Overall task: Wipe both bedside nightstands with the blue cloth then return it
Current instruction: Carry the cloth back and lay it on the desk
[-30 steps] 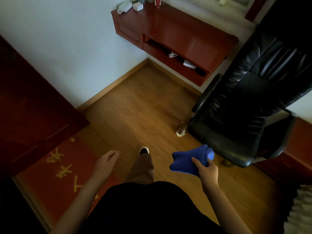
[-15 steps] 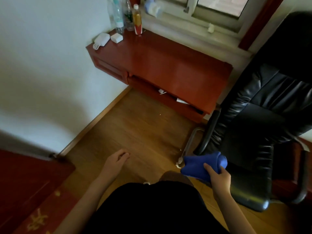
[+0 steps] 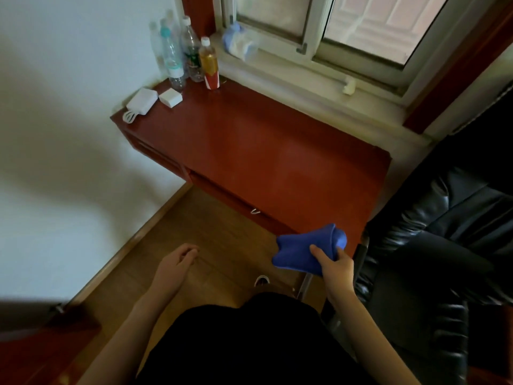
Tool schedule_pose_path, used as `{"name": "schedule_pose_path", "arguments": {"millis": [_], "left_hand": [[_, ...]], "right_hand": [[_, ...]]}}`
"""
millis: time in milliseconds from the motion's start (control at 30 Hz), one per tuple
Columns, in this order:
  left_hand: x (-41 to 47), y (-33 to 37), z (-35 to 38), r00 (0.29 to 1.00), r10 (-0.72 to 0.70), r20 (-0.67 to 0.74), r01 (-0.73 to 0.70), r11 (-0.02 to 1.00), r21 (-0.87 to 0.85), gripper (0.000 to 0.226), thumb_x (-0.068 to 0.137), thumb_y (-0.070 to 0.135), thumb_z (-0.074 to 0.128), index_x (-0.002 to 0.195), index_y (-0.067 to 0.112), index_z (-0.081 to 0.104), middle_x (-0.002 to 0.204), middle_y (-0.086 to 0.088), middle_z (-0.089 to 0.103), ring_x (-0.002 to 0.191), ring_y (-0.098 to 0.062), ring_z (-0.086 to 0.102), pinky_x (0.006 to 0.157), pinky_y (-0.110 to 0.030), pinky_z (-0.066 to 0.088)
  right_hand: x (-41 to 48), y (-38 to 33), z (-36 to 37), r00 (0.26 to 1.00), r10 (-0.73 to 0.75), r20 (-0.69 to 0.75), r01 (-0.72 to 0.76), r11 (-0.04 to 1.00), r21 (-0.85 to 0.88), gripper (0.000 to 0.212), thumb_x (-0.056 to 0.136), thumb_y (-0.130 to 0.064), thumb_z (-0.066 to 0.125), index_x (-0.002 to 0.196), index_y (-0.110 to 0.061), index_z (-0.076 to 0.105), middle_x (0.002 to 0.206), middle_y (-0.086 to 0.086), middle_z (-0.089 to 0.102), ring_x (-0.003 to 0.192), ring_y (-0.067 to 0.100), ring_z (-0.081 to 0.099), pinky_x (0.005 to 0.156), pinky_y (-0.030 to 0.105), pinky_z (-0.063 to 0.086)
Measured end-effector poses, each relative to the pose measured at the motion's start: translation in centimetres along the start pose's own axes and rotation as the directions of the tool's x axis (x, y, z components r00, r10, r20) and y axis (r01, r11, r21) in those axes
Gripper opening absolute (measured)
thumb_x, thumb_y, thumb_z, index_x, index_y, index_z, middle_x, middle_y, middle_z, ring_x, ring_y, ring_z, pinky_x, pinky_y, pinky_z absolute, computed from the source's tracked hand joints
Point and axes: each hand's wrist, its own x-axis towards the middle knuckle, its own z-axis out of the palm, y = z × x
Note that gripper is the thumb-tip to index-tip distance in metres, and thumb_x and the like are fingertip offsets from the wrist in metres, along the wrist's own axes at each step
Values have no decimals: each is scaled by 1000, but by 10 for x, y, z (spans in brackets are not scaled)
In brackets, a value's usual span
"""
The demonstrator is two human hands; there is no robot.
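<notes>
Gripping the blue cloth (image 3: 304,250) in my right hand (image 3: 337,269), I am holding it over the desk's (image 3: 263,151) front right corner. My left hand (image 3: 173,269) is hanging loosely curled, holding nothing.

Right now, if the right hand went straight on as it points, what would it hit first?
Probably the front edge of the red-brown wooden desk, blue fabric cloth touching first; depth unclear.

Blue cloth (image 3: 301,250): plain deep blue, soft, bunched into a thick wad with a rounded fold at the right end and loose corners at the left. Gripped at its near right side by the right hand (image 3: 337,269), thumb pressed on the upper face. Held in the air, roughly level, overlapping the near front edge of the red desk (image 3: 249,151) in the head view.
</notes>
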Motion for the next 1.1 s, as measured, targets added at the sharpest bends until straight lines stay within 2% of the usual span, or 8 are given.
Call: {"name": "schedule_pose_path", "arguments": {"millis": [400, 600, 700, 833, 900, 967, 1033, 1100], "left_hand": [[173, 142, 10, 969, 243, 42, -246, 965, 96, 45, 99, 33, 47, 142, 20, 44, 139, 2, 53, 125, -13, 49, 106, -34, 40], [240, 166, 40, 908, 375, 188, -416, 862, 289, 53, 100, 38, 43, 149, 21, 34, 153, 1, 39, 142, -14, 33, 111, -27, 25], [260, 160, 57, 880, 388, 275, -465, 822, 329, 55, 99, 38, 44, 150, 20, 32, 155, -2, 36, 144, -17, 29, 115, -31, 24], [278, 153, 71, 853, 394, 342, -511, 765, 392, 58, 98, 39, 46, 150, 19, 30, 156, -6, 33, 146, -21, 26, 117, -37, 23], [288, 150, 74, 825, 445, 347, -562, 703, 435, 60, 97, 40, 48, 150, 19, 32, 156, -9, 33, 146, -26, 27, 117, -40, 23], [301, 146, 76, 789, 497, 361, -614, 621, 487, 62, 96, 43, 47, 151, 20, 30, 157, -9, 31, 147, -29, 24, 119, -44, 21], [314, 143, 78, 770, 510, 383, -635, 564, 528, 63, 96, 48, 41, 152, 25, 24, 160, -5, 26, 149, -26, 18, 120, -45, 15], [325, 142, 79, 766, 513, 389, -639, 533, 555, 62, 97, 51, 35, 153, 28, 21, 161, -2, 24, 150, -23, 14, 121, -44, 11]], "right_hand": [[136, -113, 49, 986, -167, -11, 167, 985, 36, 19, 87, -23, 70, 98, -9, 63, 89, 4, 64, 76, 22, 63, 67, 35, 54], [179, -78, 79, 993, 85, -78, -76, 991, 111, 14, 88, -19, 69, 98, -21, 59, 94, -3, 64, 88, 22, 66, 77, 40, 56], [185, -51, 79, 956, 246, -158, -236, 969, 78, 12, 88, -18, 68, 91, -13, 57, 90, 4, 62, 81, 26, 63, 64, 33, 52], [179, -39, 68, 931, 122, -345, -206, 954, -218, 29, 86, -25, 69, 105, -7, 57, 96, 7, 62, 96, 32, 62, 64, 28, 46], [179, -35, 66, 916, -153, -371, -85, 830, -551, 56, 86, -34, 66, 131, -8, 48, 131, 11, 55, 126, 32, 49, 99, 36, 44], [186, -31, 72, 918, -383, -107, 135, 554, -822, 72, 89, -48, 57, 149, -17, 32, 156, 5, 33, 145, 29, 25, 118, 39, 21], [203, -25, 82, 905, -397, 152, 293, 324, -900, 73, 92, -59, 41, 154, -25, 21, 162, -1, 15, 151, 25, 8, 122, 44, 12], [223, -17, 91, 913, -335, 234, 323, 242, -915, 71, 94, -63, 28, 154, -28, 17, 162, -4, 11, 151, 22, 1, 121, 47, 10]]}}
